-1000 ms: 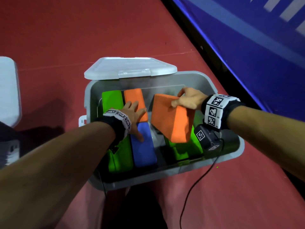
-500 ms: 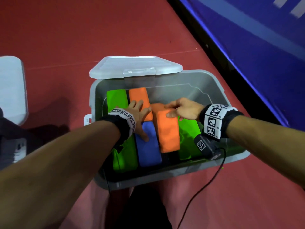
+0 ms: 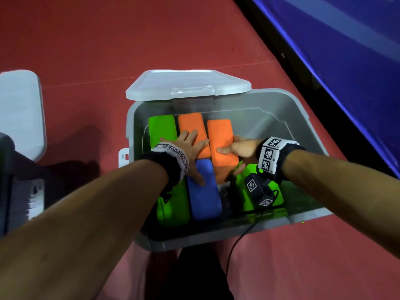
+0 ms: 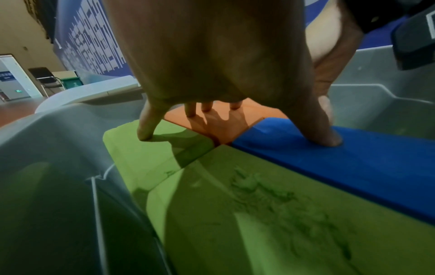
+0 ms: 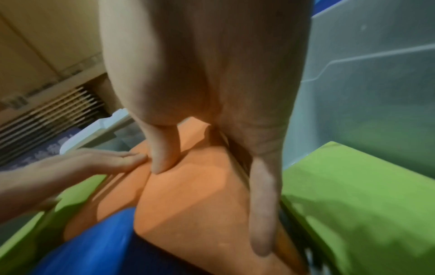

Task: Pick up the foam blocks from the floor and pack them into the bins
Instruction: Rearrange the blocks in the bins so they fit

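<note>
While both hands work inside the grey bin [image 3: 303, 118] on the red floor [image 3: 108, 40], six foam blocks sit packed in it. Against the bin's left wall lie two green blocks, one at the far end [image 3: 162, 128] and one at the near end [image 3: 173, 204]. Just beside them, toward the bin's middle, run an orange block [image 3: 190, 124] and, nearer the bin's front wall, a blue block [image 3: 205, 195]. The left hand [image 3: 190, 152] lies spread and flat across these, fingers straight on the orange and far green blocks, thumb pressing the blue one. At the bin's middle, the right hand [image 3: 242, 149] grips a second orange block [image 3: 220, 144], thumb on top and fingers down its right side; that block touches the first orange one. Another green block [image 3: 244, 191] lies on the bin's floor below the right wrist. Behind the bin's far wall the clear lid [image 3: 188, 83] stands open. A black cable [image 3: 236, 245] trails over the bin's front rim.
</note>
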